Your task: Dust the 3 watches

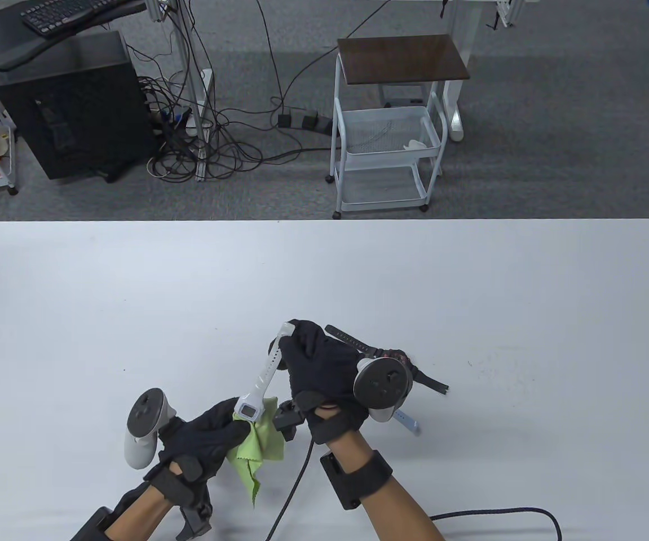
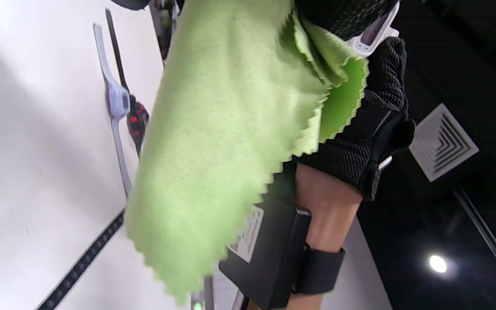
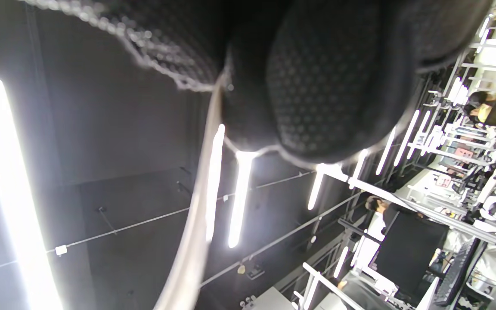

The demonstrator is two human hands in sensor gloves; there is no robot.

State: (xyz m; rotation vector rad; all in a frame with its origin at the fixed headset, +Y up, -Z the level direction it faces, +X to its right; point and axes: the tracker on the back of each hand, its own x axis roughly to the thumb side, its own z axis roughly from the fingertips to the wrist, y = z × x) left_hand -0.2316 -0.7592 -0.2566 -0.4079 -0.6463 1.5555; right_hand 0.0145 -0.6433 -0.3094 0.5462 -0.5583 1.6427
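Table view: smooth white table (image 1: 471, 293) with rounded corners. Near the bottom centre, left hand (image 1: 211, 437) in black knit glove, fingers curled round a soft lime-green cloth (image 1: 256, 445) with pinked, zigzag edges, cloth bunched against the rectangular case of a white watch (image 1: 249, 409). Right hand (image 1: 318, 372), same black mesh glove, pinching the far end of that watch's glossy plastic strap, holding it stretched up and away from the case. Behind the right hand, flat on the table: a black watch (image 1: 378, 360) with ribbed strap and red marks on its case, and just beside it a pale blue watch (image 1: 407, 420), mostly hidden by the rounded white tracker.

Left wrist view: felt-like green cloth (image 2: 230, 129) filling the middle, serrated edge plain to see; white watch case (image 2: 375, 34) peeking out at top beside the gloved fingers. At left on the table, pale blue watch (image 2: 118, 100) lying straight, black watch (image 2: 137, 120) with red dots touching it.

Right wrist view: close, dark honeycomb-textured glove (image 3: 325, 77); thin curved white strap (image 3: 196, 224) running down from the clamped fingers.
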